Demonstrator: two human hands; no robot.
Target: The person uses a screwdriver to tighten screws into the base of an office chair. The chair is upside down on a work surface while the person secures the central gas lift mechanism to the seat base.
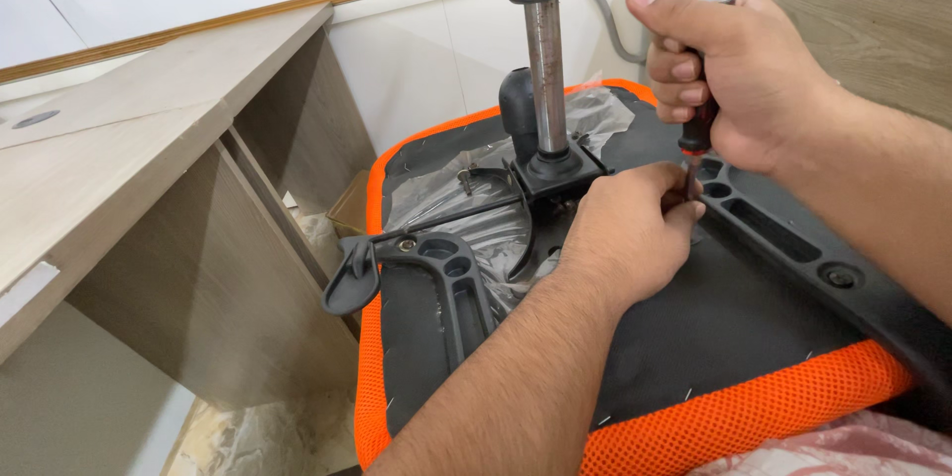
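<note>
At far left, a pale wood-grain cabinet [149,139] with an open lower compartment; inside it, only a small brown cardboard box [349,206] at the back, contents not visible.

Next, lying upside down, an office chair seat with black underside and orange mesh edge [734,416]; on it a black plastic armrest bracket [436,288] with a curved lever end, a crumpled sheet of clear plastic wrap [466,208], and a black metal mechanism plate [555,171] carrying an upright chrome gas-lift column [543,59].

Near the middle, the left hand [620,238], fingers pinched narrow around the tip of the tool and perhaps a small screw, which is hidden, so cannot tell for sure; resting on the seat underside just beside the plate.

Further right, the right hand [739,74], fingers wrapped tight around the handle of a screwdriver with black and red grip [700,124], held nearly upright, tip down at a long black plastic bracket [783,233] with slots and holes.

Judged from this: screwdriver light and stiff, grip probably not slippery; best taken at the thick handle, with the tip guided by the other hand; seat likely rather heavy and awkward, padding soft, mesh edge yielding; column smooth and probably slippery.
</note>
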